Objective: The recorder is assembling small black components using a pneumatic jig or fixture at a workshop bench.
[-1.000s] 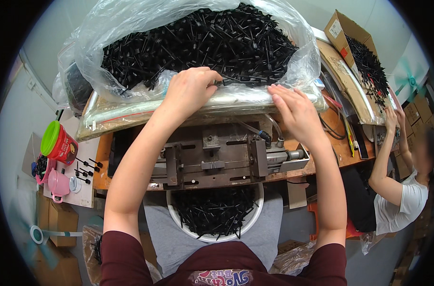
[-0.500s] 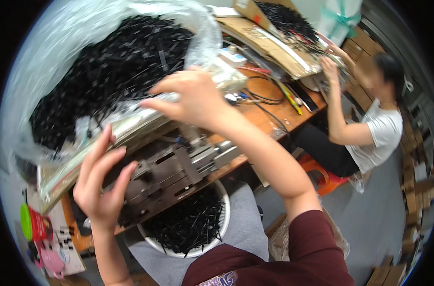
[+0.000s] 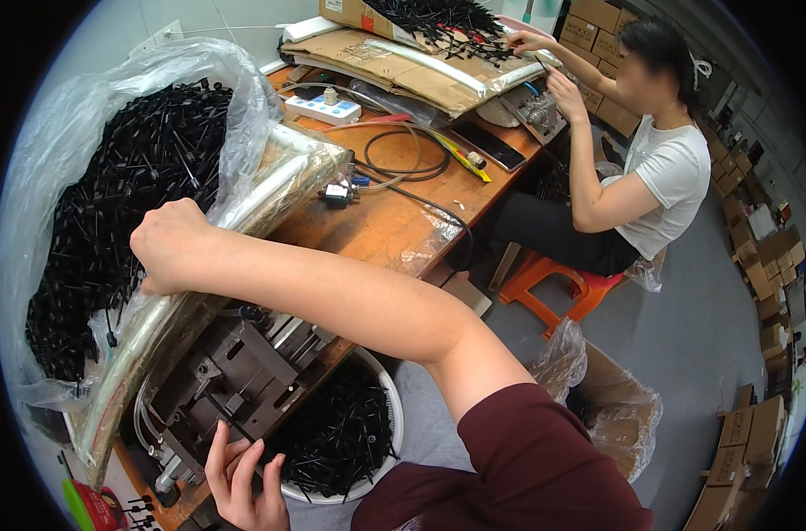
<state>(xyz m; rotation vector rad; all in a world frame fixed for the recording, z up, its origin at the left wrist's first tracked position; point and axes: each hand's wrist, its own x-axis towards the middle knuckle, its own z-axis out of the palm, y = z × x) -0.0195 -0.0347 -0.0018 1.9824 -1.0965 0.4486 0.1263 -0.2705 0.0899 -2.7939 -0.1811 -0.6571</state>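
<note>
My right hand [image 3: 180, 250] is at the near edge of a clear plastic bag [image 3: 243, 66] heaped with thin black plastic pieces [image 3: 155, 159]. Its fingers curl down, closed, and what they may hold is hidden. My right forearm crosses over a dark metal fixture [image 3: 248, 367] at the table's front edge. Low in the view my left hand [image 3: 248, 487] stands with fingers bent and apart beside that fixture. A thin dark strip [image 3: 230, 418] runs by its fingertips; whether they touch it I cannot tell.
A white basket [image 3: 396, 416] of black pieces rests at my lap. On the wooden table [image 3: 367, 217] lie cables, a power strip [image 3: 323, 109] and a phone [image 3: 489, 144]. A co-worker [image 3: 651, 177] sits at the right, handling black pieces beside an open carton [image 3: 345, 11].
My right hand has gone left and down to the bag's near edge, and its fingers have closed. My left hand has dropped toward the fixture's near side. The whole view has shifted.
</note>
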